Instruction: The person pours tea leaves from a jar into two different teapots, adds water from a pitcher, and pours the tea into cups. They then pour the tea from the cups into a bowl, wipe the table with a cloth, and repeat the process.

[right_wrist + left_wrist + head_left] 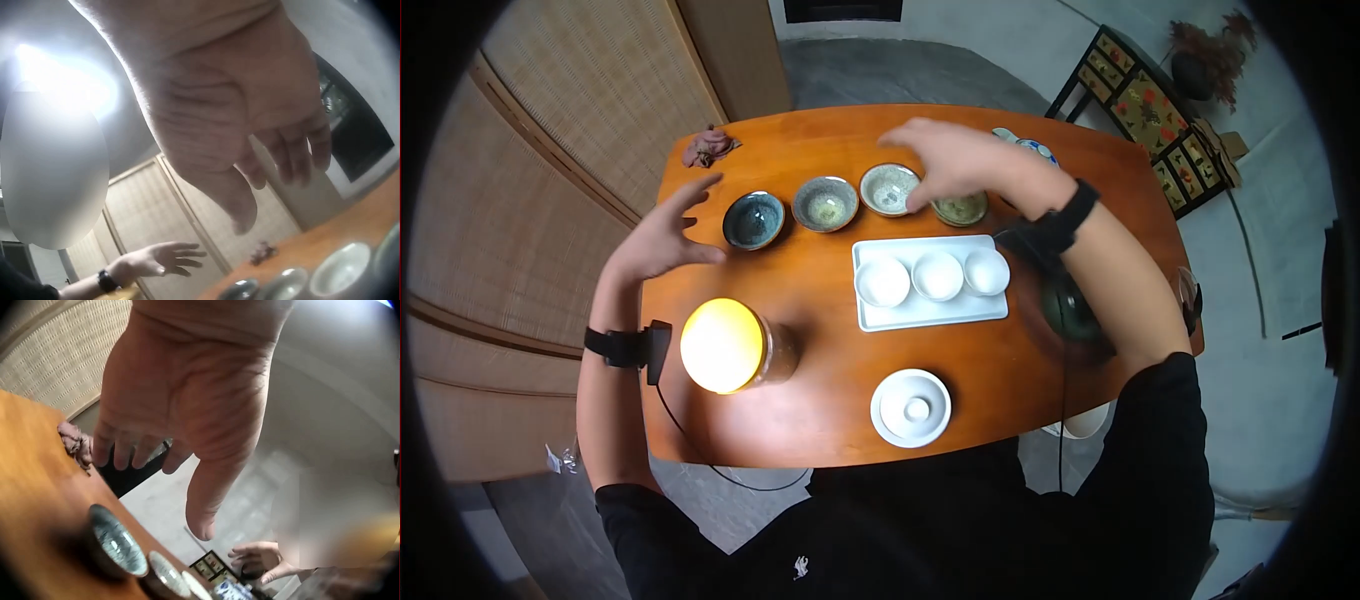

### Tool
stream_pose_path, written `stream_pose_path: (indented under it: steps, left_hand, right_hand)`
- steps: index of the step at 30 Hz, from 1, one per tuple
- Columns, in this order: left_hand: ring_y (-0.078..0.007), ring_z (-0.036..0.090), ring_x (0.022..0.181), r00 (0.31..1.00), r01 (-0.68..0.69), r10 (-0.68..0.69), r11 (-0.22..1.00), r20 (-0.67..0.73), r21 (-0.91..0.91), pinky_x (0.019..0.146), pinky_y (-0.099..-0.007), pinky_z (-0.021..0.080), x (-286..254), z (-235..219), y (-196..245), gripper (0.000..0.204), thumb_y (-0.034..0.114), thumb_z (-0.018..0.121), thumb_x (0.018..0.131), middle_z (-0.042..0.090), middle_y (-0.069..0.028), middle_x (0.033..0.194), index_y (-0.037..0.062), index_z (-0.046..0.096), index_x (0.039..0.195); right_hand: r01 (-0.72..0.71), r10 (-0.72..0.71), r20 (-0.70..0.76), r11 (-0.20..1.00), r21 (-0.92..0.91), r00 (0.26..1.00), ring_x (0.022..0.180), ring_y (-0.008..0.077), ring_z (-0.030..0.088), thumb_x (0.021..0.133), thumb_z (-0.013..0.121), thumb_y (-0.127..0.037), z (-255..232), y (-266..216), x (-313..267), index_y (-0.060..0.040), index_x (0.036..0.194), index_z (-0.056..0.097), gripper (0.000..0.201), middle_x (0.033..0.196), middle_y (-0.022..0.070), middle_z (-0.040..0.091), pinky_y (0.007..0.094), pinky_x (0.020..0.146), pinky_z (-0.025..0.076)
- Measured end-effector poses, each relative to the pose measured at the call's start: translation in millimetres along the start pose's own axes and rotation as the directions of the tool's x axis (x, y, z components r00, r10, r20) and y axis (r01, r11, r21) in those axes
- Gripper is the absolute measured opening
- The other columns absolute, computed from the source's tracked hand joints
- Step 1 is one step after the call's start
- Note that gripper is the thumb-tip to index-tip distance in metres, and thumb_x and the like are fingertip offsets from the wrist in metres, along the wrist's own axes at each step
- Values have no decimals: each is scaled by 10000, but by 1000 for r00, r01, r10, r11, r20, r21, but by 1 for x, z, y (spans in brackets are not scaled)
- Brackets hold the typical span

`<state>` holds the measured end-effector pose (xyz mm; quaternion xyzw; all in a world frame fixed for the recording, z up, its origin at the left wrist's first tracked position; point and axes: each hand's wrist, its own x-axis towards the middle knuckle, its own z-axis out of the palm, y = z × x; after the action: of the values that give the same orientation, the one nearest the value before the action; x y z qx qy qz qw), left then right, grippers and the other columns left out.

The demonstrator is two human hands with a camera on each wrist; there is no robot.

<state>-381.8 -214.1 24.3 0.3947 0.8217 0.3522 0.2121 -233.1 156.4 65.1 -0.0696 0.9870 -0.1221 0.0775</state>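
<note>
Both hands are raised over the wooden table (pixel 820 330) and hold nothing. My left hand (pixel 662 236) has its fingers spread and thumb out, just left of a dark blue bowl (pixel 754 221). My right hand (pixel 955 162) reaches across above the far row, its fingers loosely bent; it overlaps a pale crackle-glazed bowl (pixel 888 190) and partly hides a green bowl (pixel 960 209) in the head view. Between them stands a grey-green bowl (pixel 826 205). In the right wrist view, the fingers of the right hand (pixel 250 112) hang relaxed above the bowls.
A white tray (pixel 930 318) carries three white cups (pixel 937 276). Nearer lie a lidded white bowl (pixel 911 408) and a yellow-lidded jar (pixel 725 346). A reddish-brown figurine (pixel 710 147) is at the far left corner; a blue-and-white piece (pixel 1036 150) sits far right. A dark green round object (pixel 1068 308) is under the right arm.
</note>
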Motion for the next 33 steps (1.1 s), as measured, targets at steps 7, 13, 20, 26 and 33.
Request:
stream_pose_path:
  steps: [7,13,20,26,33]
  left_hand:
    - [-353,322,1504,987,-144,131,975,90,169,1225,-425,325,41,33,-1,1114,81,925,610,331,-190,1619,94,354,1566]
    - [-360,398,1450,978,-162,140,976,153,144,1197,-396,360,57,35,-9,1011,86,912,629,455,-192,1534,36,427,1514]
    - [-344,423,1421,974,-173,136,963,181,207,1202,-398,349,56,40,-6,996,29,895,620,472,-167,1516,28,437,1506]
    - [-370,446,1379,976,-170,115,931,183,323,1166,-410,386,56,48,2,980,49,901,621,488,-174,1470,18,446,1489]
    - [-367,473,1339,976,-170,111,925,185,340,1136,-412,416,60,48,4,921,89,895,636,514,-175,1418,12,476,1451]
  right_hand:
    - [-103,115,249,993,-63,962,1357,398,488,689,886,-238,48,14,39,-86,1579,323,1064,1520,229,406,425,1094,457]
    - [-143,138,299,990,-8,944,1295,399,533,689,882,-220,48,9,40,-91,1570,334,1045,1437,213,465,433,1066,473]
    - [-138,181,301,978,-159,936,1358,387,488,682,884,-307,42,-3,35,-93,1567,341,1060,1495,193,441,548,1106,396]
    - [65,-53,194,997,-52,980,1397,367,449,717,851,-358,59,-31,69,-73,1566,342,1031,1509,190,440,554,1098,385]
    - [32,-22,272,999,-33,962,1289,363,522,739,829,-319,63,-52,84,-50,1531,375,952,1408,196,502,503,1065,421]
